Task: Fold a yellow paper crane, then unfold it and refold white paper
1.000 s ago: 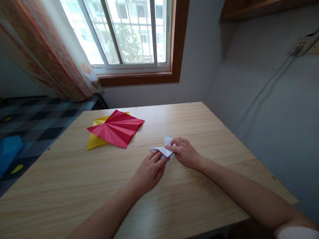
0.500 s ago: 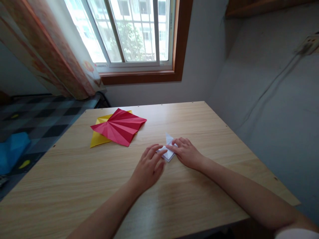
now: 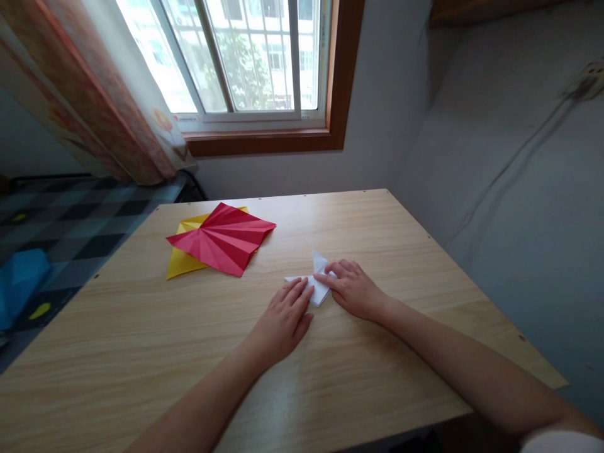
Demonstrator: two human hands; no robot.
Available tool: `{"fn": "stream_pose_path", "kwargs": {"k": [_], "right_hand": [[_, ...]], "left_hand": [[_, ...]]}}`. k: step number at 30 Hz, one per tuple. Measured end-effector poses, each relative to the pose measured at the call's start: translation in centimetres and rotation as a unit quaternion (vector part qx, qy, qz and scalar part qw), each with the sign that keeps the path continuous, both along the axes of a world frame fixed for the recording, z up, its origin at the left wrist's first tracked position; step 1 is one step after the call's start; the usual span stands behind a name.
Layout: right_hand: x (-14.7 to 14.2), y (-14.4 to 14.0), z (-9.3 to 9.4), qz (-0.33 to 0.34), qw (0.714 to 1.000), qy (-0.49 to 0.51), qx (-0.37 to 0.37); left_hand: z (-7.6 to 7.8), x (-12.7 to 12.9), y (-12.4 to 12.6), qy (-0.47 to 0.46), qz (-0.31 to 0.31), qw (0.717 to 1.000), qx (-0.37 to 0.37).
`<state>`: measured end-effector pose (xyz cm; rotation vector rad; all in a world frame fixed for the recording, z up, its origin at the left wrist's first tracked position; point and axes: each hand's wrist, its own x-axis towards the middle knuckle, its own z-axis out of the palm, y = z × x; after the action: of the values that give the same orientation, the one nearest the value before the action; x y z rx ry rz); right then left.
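Note:
A small folded piece of white paper [image 3: 319, 293] lies on the wooden table, with one pointed flap standing out at the back and another at the left. My left hand [image 3: 284, 319] rests flat over its left part, fingers stretched out and thumb apart. From the right, my right hand [image 3: 353, 288] presses on the paper, its index finger reaching to the middle fold and the other fingers loosely curled. Part of the paper is hidden under both hands.
On the table [image 3: 155, 352], a creased red sheet [image 3: 231, 236] overlaps a yellow sheet [image 3: 182, 263] at the back left. A blue folded piece [image 3: 23, 277] lies on the checked bedding [image 3: 108, 217] beyond the left edge. Walls rise behind and at the right.
My left hand has come down onto the paper's left side, its fingers straighter. A pointed flap now shows at the left. My right hand has stayed in place.

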<state>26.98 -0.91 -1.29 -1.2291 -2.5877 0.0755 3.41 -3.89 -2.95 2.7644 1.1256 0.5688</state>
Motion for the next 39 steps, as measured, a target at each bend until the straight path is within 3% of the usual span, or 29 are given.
{"fn": "stream_pose_path", "kwargs": {"k": [11, 19, 25, 39], "right_hand": [[0.2, -0.4, 1.0, 0.011, 1.0, -0.005, -0.019], [0.0, -0.7, 1.5, 0.003, 0.999, -0.036, -0.006], [-0.4, -1.2, 2.0, -0.009, 0.999, -0.047, -0.017], [-0.1, -1.2, 2.3, -0.088, 0.994, -0.04, -0.046]], "left_hand": [[0.0, 0.0, 0.0, 0.015, 0.008, 1.0, 0.0], [1.0, 0.2, -0.4, 0.055, 0.059, 0.996, -0.031], [1.1, 0.3, -0.5, 0.054, 0.065, 0.996, -0.031], [1.5, 0.5, -0.7, 0.084, 0.075, 0.992, -0.053]]}}
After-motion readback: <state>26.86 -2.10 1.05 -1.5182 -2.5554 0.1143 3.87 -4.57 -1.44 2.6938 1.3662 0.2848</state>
